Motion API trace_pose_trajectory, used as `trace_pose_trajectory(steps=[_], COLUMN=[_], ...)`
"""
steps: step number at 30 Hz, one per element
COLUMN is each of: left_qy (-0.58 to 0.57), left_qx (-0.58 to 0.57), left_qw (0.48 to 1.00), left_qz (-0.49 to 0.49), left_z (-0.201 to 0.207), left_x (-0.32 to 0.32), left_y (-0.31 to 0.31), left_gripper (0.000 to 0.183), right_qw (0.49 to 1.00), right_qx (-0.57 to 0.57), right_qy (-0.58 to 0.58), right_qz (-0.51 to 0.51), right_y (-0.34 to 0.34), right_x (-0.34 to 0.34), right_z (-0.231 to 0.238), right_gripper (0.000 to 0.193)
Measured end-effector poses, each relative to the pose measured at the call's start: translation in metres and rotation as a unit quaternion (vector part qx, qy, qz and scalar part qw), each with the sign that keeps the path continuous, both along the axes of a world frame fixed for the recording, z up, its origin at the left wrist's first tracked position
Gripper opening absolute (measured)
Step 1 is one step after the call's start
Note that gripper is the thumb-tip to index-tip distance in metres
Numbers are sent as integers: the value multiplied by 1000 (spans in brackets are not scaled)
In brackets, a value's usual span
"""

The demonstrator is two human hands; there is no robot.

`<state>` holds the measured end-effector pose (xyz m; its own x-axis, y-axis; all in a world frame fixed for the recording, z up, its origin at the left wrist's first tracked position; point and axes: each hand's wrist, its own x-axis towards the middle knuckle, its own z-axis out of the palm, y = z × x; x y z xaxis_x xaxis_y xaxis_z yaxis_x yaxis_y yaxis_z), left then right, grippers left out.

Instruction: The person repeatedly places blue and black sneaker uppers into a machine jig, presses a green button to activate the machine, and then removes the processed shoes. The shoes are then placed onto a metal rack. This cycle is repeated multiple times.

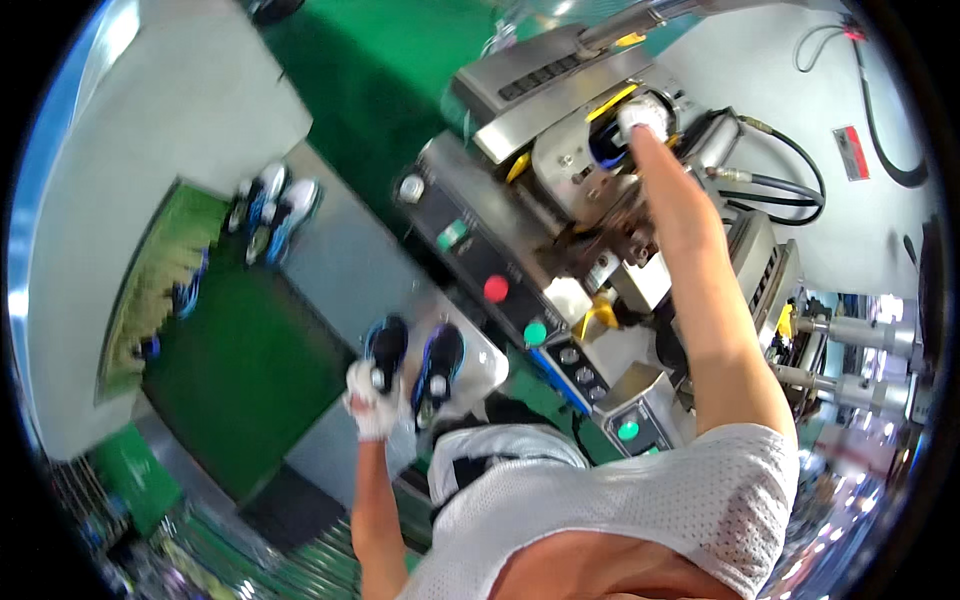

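My left hand [370,402], in a white glove, is closed on the near end of a black shoe [388,342] with a blue edge. That shoe is over the grey metal shelf, beside a second black shoe [441,358] with blue-purple edging. Far to the right, my right hand [646,113], also gloved in white, reaches into the head of a metal machine [570,165]. Its fingers look curled beside a dark piece with a blue rim [606,148]. The machine parts and the glove hide most of that piece.
A control panel [480,262] with green and red buttons runs along the machine's front. More shoes [281,215] stand on the shelf [350,255] at the left, by a dark green belt [240,370] leading from a grey housing [170,120]. Black hoses [785,188] loop behind my right arm.
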<state>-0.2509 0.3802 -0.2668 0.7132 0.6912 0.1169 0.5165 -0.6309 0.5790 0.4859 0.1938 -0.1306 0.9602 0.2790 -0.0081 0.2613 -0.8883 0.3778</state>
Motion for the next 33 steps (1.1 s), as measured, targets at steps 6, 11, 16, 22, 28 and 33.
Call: trace_pose_trajectory(steps=[6,11,16,22,28,33], left_qy=[6,0,-3,1,-2,-8], left_qx=[-48,-71,-158,-232,-183,-331], left_qw=[998,997,987,972,981,941], left_qz=[27,39,6,-28,-65,-69], left_z=[4,8,14,-1,-34,-49], left_x=[-1,-4,-4,-40,-34,-22], left_y=[1,-1,2,8,7,28], left_gripper=[53,54,69,85,80,80], right_qw=[940,838,971,906,792,747], right_qx=[326,466,97,367,583,587], right_qy=[101,77,65,156,91,161], right_qz=[-31,273,210,143,-156,-267], right_y=[35,31,-48,-19,73,68], right_x=[-135,-420,-511,-581,-701,-686], right_z=[106,107,-73,-53,-155,-127], right_gripper=[86,79,93,103,79,72])
